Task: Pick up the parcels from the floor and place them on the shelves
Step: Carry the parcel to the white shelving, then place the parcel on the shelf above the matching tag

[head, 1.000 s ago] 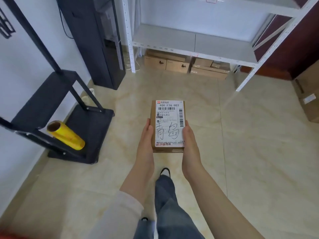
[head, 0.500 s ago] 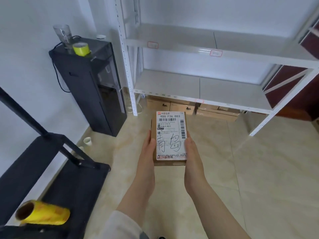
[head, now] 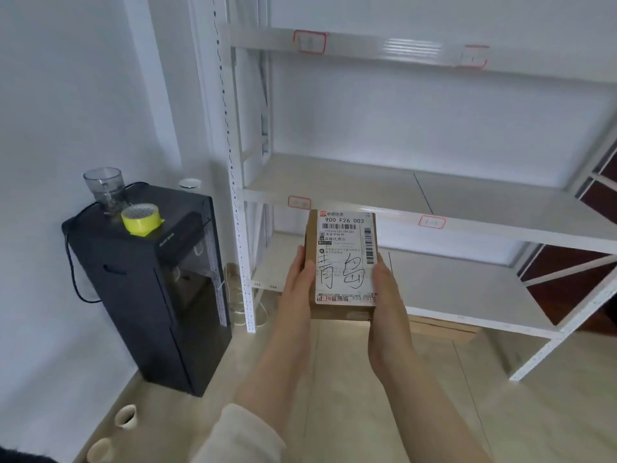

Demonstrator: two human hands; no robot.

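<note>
Cardboard fills my grip: the parcel (head: 342, 262) sits clamped between my two hands, left hand (head: 298, 289) flat along its left edge and right hand (head: 387, 295) along its right edge, fingers wrapped underneath where I cannot see them. Both hands are closed to the width of the box and hold nothing else. The parcel's long axis runs away from me, near end at my palms, far end pointing at the shelves (head: 434, 225), and its white shipping label (head: 345, 255) faces up. It hangs in the air in front of the rack, its far end overlapping the front lip of the middle shelf (head: 484, 202) in my view, with the lower shelf (head: 467, 289) beneath and to the right. Neither hand is nearer; both are level. I judge the next move is a straight push forward, lifting slightly to clear that lip. Off to the left stands a black cabinet (head: 150, 279).
</note>
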